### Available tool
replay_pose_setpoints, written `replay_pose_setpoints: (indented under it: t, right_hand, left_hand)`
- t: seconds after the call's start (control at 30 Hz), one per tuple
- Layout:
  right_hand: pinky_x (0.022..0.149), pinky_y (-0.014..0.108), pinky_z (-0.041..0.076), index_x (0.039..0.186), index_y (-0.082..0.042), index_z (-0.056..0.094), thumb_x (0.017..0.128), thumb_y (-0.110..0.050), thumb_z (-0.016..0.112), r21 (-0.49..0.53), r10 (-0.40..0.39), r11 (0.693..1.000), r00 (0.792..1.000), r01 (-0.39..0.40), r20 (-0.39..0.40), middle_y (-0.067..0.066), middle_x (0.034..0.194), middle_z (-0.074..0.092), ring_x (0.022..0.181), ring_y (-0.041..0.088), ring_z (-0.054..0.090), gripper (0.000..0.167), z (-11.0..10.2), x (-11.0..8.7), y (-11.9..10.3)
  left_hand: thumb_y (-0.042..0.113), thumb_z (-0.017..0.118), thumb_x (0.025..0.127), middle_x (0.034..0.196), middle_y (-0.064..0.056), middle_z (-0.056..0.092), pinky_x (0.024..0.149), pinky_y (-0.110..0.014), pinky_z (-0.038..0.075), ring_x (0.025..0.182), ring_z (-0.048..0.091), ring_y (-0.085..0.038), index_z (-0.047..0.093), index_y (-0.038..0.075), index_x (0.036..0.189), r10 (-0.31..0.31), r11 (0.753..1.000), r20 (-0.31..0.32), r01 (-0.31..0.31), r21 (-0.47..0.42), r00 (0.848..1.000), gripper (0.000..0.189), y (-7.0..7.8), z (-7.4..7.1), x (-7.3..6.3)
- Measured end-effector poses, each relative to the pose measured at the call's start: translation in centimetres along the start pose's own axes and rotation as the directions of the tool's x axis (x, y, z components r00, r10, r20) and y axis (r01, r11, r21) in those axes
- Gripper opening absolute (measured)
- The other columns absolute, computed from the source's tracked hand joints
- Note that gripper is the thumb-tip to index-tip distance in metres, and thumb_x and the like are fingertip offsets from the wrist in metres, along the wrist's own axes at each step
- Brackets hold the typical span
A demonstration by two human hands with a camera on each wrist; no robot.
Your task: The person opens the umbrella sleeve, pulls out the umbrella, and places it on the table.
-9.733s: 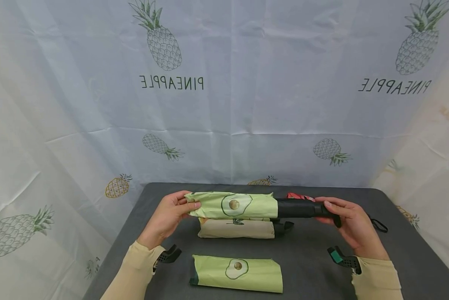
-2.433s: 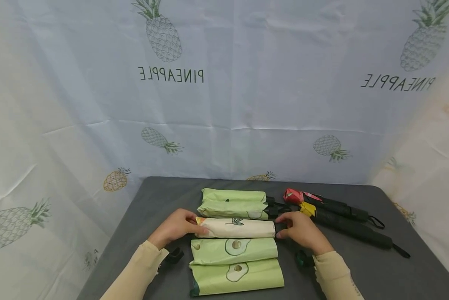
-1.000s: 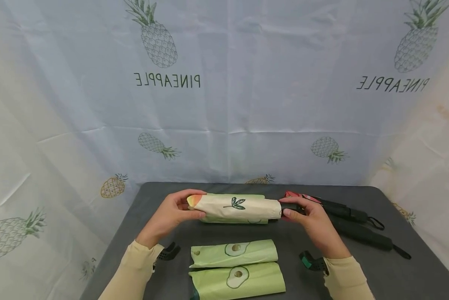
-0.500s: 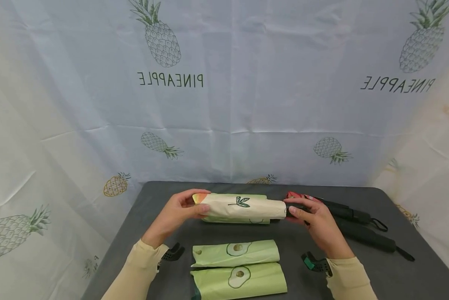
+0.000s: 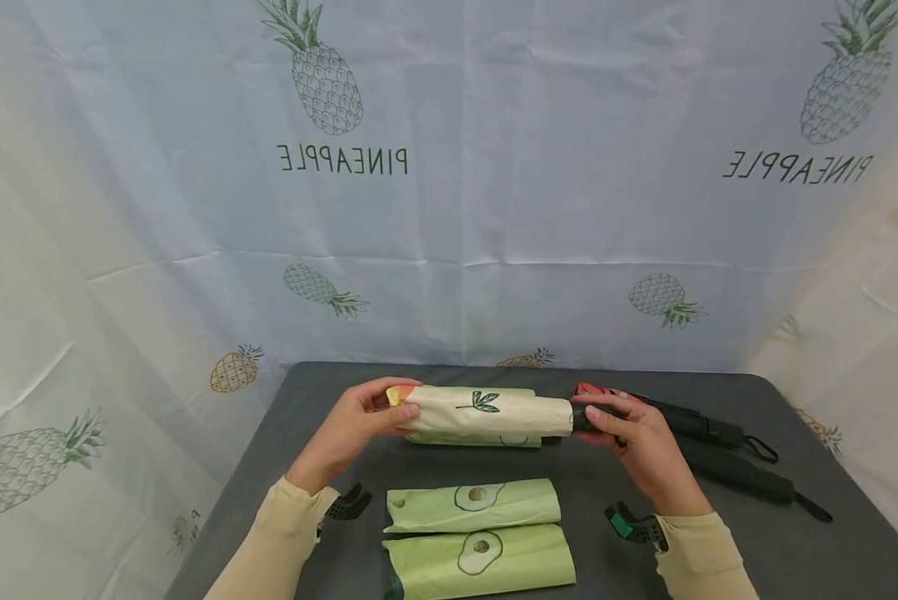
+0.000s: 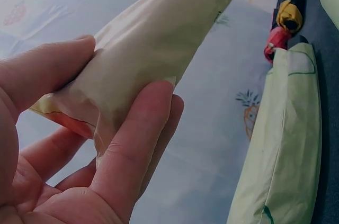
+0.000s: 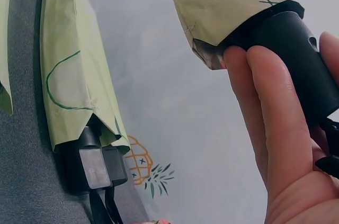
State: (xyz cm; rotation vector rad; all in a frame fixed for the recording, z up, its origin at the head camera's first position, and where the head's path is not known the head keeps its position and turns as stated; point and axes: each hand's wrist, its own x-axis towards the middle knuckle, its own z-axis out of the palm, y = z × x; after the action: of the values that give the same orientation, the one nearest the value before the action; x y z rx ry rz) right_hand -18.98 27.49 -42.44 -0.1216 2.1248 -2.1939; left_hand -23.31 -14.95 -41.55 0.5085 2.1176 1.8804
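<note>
My left hand [image 5: 353,427] grips the left end of a folded umbrella [image 5: 486,413] in a cream cover with a leaf print, raised above the table. In the left wrist view, the thumb lies on one side of the cream cover [image 6: 143,38] and the fingers on the other. My right hand [image 5: 647,450] holds the umbrella's black handle [image 7: 296,60], which sticks out of the cover's right end. Directly behind it, partly hidden, lie green-covered umbrellas [image 5: 464,439]; in the right wrist view one shows a black handle [image 7: 92,168] with a silvery button.
Two green avocado-print pieces [image 5: 475,505] lie side by side near the front of the dark grey table [image 5: 329,550]. At the right rest two black folded umbrellas [image 5: 741,475] with wrist straps; red and yellow ends show in the left wrist view. A pineapple-print curtain [image 5: 449,208] surrounds the table.
Earlier both hands held up a green avocado-covered umbrella; later the cream one lay on the table between them. It has since been lifted and moved back; lately hands barely move.
</note>
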Motion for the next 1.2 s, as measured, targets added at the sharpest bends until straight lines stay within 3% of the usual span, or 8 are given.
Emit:
replay_pose_setpoints:
  t: [0.33,0.5,0.73,0.97,1.2]
  right_hand:
    - [0.099,0.028,0.065,0.146,0.003,0.065,0.110,-0.018,0.067,0.030,0.040,0.999,0.999,-0.039,-0.026,0.015,0.159,0.039,0.118,0.004,0.071,0.042,-0.2,0.1,-0.1]
    - [0.100,0.028,0.064,0.149,0.006,0.061,0.110,-0.017,0.066,0.057,0.019,0.998,1.000,-0.019,-0.006,0.007,0.153,0.044,0.122,0.003,0.069,0.045,-0.5,0.0,-0.1]
    - [0.099,0.030,0.064,0.145,-0.004,0.068,0.110,-0.018,0.066,0.050,-0.022,0.998,1.000,0.022,0.003,-0.008,0.142,0.058,0.123,0.004,0.070,0.038,-1.0,-0.1,0.0]
    - [0.096,0.029,0.066,0.143,-0.005,0.070,0.111,-0.014,0.064,0.069,-0.044,0.997,0.999,0.044,-0.002,-0.010,0.136,0.067,0.118,0.006,0.073,0.034,-1.4,-0.2,-0.1]
    - [0.097,0.029,0.065,0.144,-0.005,0.070,0.111,-0.014,0.064,0.073,-0.041,0.997,0.999,0.042,-0.012,-0.007,0.138,0.064,0.119,0.006,0.072,0.034,-1.6,-0.2,0.0]
  left_hand:
    - [0.024,0.080,0.101,0.128,-0.012,0.069,0.096,-0.044,0.067,0.113,0.073,-0.026,0.064,0.014,0.149,-0.008,1.000,-0.004,0.008,0.009,1.000,0.051,0.2,-0.1,-0.2]
    - [0.025,0.081,0.101,0.127,-0.012,0.070,0.099,-0.049,0.066,0.112,0.073,-0.027,0.065,0.014,0.148,-0.016,1.000,-0.010,0.016,-0.001,1.000,0.051,0.2,-0.2,-0.2]
    - [0.023,0.080,0.101,0.125,-0.012,0.070,0.103,-0.057,0.063,0.111,0.073,-0.026,0.065,0.012,0.148,-0.015,1.000,-0.018,0.015,-0.019,1.000,0.050,0.1,-0.4,-0.2]
    - [0.023,0.080,0.101,0.124,-0.011,0.070,0.102,-0.056,0.064,0.110,0.073,-0.026,0.065,0.011,0.147,-0.015,1.000,-0.018,0.015,-0.013,1.000,0.050,0.2,-0.5,-0.3]
    - [0.023,0.079,0.102,0.122,-0.008,0.071,0.103,-0.052,0.064,0.110,0.074,-0.023,0.065,0.009,0.146,-0.017,1.000,-0.026,0.017,-0.008,1.000,0.049,0.2,-0.6,-0.3]
